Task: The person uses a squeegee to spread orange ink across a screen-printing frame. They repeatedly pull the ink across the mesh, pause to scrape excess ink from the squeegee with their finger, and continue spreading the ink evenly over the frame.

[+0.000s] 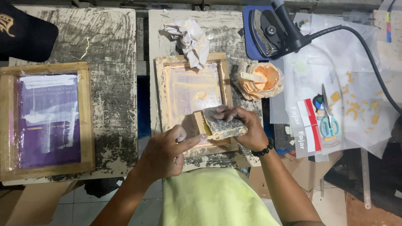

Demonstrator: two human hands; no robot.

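The squeegee (pixel 222 123) is a short block, its handle crusted with grey dried ink, a yellowish edge at its left end. It lies on the lower right corner of the wooden printing frame (pixel 165 67). The right hand (pixel 245 125) grips it from above, fingers (pixel 226 112) wrapped over it; the left hand (pixel 165 152) presses the frame just beside it, forefinger extended, holding nothing.

rag (pixel 189 38) blocks frame (pixel 161 90) top edge; paint cup (pixel 260 80) crowds right.
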